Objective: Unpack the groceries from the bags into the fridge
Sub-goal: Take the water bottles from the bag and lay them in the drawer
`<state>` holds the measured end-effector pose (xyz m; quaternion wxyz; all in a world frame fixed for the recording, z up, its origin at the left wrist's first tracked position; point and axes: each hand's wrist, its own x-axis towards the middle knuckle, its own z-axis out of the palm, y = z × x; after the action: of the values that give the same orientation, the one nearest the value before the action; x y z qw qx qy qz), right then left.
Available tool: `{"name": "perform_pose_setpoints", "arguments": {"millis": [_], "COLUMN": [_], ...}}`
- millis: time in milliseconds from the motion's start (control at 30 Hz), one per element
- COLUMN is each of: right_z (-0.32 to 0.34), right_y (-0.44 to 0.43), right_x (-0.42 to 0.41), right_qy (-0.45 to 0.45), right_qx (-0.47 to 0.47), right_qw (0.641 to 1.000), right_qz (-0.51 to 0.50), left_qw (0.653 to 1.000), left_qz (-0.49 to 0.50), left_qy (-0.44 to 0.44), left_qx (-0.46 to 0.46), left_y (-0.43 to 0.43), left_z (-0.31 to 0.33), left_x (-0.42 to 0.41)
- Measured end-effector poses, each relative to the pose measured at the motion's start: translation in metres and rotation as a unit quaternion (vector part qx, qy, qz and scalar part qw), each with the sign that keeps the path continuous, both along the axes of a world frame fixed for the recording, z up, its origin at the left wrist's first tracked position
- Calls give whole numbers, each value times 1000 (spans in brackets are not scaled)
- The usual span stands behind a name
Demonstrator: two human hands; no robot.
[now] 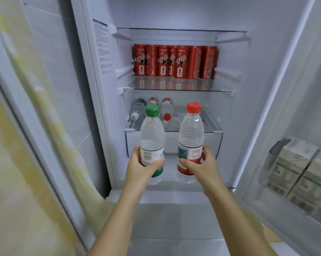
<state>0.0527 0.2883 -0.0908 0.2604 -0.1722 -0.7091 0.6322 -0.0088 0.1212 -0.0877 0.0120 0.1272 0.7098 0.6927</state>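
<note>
The left hand (143, 168) grasps a green-capped water bottle (152, 141) around its label, thumb across the front, and holds it upright. The right hand (202, 165) grasps a red-capped water bottle (191, 139) the same way, also upright. Both bottles are in the air, side by side but apart, in front of the open fridge (100, 100), level with its lower compartment.

Behind them, on the lower glass shelf (193, 129), several bottles (152, 111) lie on their sides with caps facing out; there seem to be three, though the held bottles partly hide them. On the shelf above stands a row of red cans (174, 61). In the door rack (267, 174) at right sit pale cartons (300, 169), blurred.
</note>
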Motion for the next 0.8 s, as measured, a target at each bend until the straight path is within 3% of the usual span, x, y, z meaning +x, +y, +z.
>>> {"name": "perform_pose_setpoints", "arguments": {"millis": [367, 800], "right_z": [-59, -80], "right_y": [54, 68], "right_x": [-95, -123], "right_qy": [-55, -107], "right_qx": [21, 33], "right_qw": [998, 994], "right_qz": [22, 1], "left_qw": [997, 993], "left_qz": [33, -7], "left_qy": [-44, -32], "left_qx": [-51, -112], "left_y": [60, 73], "left_z": [-60, -85], "left_x": [-81, -128]}}
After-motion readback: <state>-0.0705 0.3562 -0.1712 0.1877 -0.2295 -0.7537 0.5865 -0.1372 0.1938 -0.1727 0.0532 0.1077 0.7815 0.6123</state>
